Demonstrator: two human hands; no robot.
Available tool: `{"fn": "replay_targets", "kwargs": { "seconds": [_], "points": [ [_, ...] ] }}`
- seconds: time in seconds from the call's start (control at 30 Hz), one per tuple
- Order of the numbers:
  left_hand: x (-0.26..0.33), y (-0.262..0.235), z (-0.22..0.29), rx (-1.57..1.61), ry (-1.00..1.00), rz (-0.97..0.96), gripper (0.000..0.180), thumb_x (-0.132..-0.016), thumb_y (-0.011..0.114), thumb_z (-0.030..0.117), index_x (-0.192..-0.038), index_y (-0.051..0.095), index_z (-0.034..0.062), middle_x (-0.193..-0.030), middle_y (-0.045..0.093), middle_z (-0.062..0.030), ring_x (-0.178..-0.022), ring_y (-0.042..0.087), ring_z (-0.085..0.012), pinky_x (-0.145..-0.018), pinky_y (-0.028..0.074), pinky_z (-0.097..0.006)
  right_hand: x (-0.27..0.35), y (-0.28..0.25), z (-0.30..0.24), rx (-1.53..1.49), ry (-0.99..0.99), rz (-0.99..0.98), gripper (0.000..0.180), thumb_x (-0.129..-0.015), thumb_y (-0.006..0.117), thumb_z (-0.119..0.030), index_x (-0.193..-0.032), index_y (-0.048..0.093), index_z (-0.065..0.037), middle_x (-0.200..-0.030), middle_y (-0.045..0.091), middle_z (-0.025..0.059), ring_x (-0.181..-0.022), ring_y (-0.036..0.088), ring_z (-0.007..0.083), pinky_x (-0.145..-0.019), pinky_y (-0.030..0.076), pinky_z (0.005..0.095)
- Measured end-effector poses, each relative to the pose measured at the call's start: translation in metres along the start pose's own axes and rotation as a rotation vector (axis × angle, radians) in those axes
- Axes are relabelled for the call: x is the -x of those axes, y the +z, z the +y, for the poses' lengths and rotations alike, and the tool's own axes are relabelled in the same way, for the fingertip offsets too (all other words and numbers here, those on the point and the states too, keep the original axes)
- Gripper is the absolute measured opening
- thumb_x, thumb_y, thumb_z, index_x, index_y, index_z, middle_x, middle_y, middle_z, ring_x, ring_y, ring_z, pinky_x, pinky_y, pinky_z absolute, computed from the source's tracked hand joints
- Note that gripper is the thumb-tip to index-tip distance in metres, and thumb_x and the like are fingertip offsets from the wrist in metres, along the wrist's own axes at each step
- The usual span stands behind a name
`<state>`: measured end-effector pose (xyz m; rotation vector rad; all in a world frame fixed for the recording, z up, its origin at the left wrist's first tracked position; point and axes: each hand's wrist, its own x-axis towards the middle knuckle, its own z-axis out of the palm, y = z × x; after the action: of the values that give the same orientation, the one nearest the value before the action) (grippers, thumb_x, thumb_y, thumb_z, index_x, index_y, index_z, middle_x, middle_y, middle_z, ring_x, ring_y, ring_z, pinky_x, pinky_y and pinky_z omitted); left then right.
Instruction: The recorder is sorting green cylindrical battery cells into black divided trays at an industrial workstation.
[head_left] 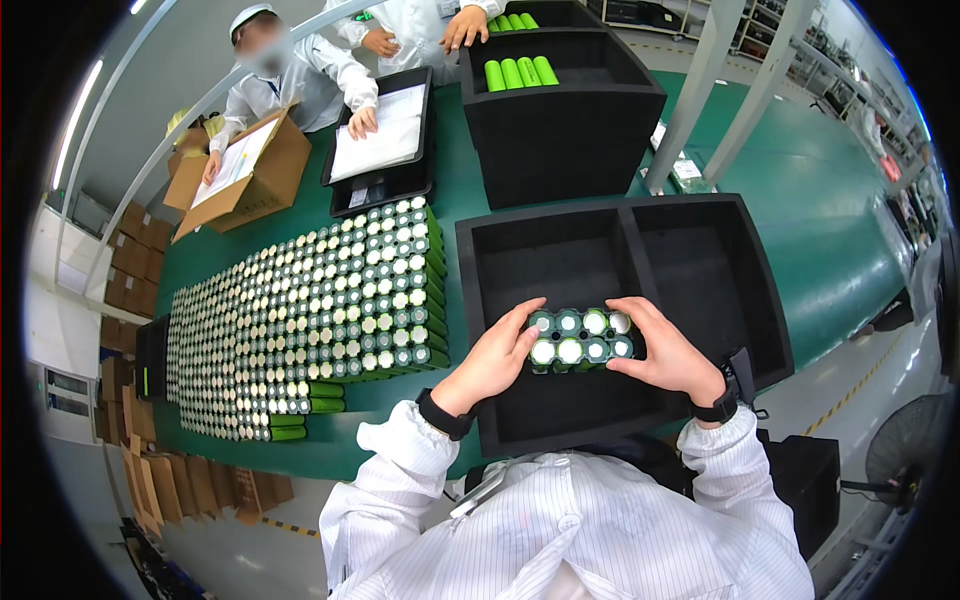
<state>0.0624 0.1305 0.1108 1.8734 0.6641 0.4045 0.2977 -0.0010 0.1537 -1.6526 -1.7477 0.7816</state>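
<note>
Between my two hands is a block of green cylindrical battery cells (569, 350), set in two rows in a dark holder with their round ends facing up. My left hand (500, 355) grips its left end and my right hand (660, 350) its right end, fingers and thumbs closed on the sides. The block is over the left compartment of a black two-part foam tray (545, 420). To the left, many more upright battery cells (320, 300) stand packed in long rows, with a few green cells (325, 398) lying at the near edge.
Stacked black foam trays (560, 140) stand at the back, with green cells (520, 73) inside. A black bin (428, 150) with papers and a cardboard box (265, 180) stand farther left, near co-workers' hands. Grey metal posts (700, 90) rise at the back right of the green table (800, 210).
</note>
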Motion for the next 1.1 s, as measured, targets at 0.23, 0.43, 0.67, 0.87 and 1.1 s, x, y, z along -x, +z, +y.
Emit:
{"fn": "replay_targets", "kwargs": {
  "seconds": [0.23, 0.43, 0.67, 0.87, 1.1],
  "points": [
    [-0.002, 0.002, -0.001, 0.02, -0.039, 0.0, 0.034, -0.1, 0.043, 0.013, -0.132, 0.046, 0.0038, -0.113, 0.06, -0.0153, -0.107, 0.058, -0.0238, -0.093, 0.045, -0.034, 0.002, -0.001, -0.002, 0.055, -0.022, -0.006, 0.074, -0.07, 0.079, -0.013, -0.133, 0.042, -0.001, -0.129, 0.046, 0.0176, -0.119, 0.049, 0.0359, -0.099, 0.043, 0.0401],
    [0.001, 0.002, 0.007, -0.013, -0.036, 0.0, 0.033, -0.099, 0.043, 0.012, -0.132, 0.045, 0.0041, -0.11, 0.06, -0.0153, -0.104, 0.059, -0.0243, -0.092, 0.045, -0.034, 0.004, -0.003, -0.005, 0.088, -0.005, -0.016, 0.078, -0.069, 0.079, -0.011, -0.136, 0.041, -0.003, -0.132, 0.045, 0.017, -0.122, 0.047, 0.0353, -0.101, 0.042, 0.0399],
    [0.002, 0.004, 0.01, -0.194, 0.046, 0.048, 0.034, -0.097, 0.042, 0.009, -0.131, 0.044, 0.0018, -0.122, 0.056, -0.0224, -0.112, 0.055, -0.0382, -0.092, 0.045, -0.04, 0.002, -0.002, -0.004, 0.132, -0.011, 0.022, 0.079, -0.07, 0.08, -0.013, -0.138, 0.041, -0.005, -0.137, 0.043, 0.0168, -0.123, 0.046, 0.0356, -0.102, 0.041, 0.0399],
    [0.002, 0.004, 0.011, -0.221, 0.075, 0.041, 0.036, -0.097, 0.044, 0.009, -0.131, 0.044, 0.001, -0.128, 0.052, -0.0224, -0.115, 0.053, -0.0383, -0.094, 0.044, -0.041, 0.003, -0.005, -0.005, 0.153, -0.007, 0.012, 0.078, -0.069, 0.081, -0.015, -0.136, 0.043, -0.005, -0.134, 0.047, 0.0158, -0.122, 0.047, 0.0345, -0.102, 0.041, 0.0399],
    [-0.003, 0.015, 0.043, -0.787, 0.395, -0.005, 0.065, -0.084, 0.067, 0.031, -0.138, 0.043, 0.0053, -0.144, 0.035, -0.0213, -0.134, 0.033, -0.0388, -0.11, 0.029, -0.051, 0.004, -0.005, -0.003, 0.156, -0.009, 0.026, 0.074, -0.068, 0.081, -0.016, -0.132, 0.046, -0.004, -0.13, 0.05, 0.0151, -0.119, 0.05, 0.0341, -0.099, 0.044, 0.0402]
  ]
}}
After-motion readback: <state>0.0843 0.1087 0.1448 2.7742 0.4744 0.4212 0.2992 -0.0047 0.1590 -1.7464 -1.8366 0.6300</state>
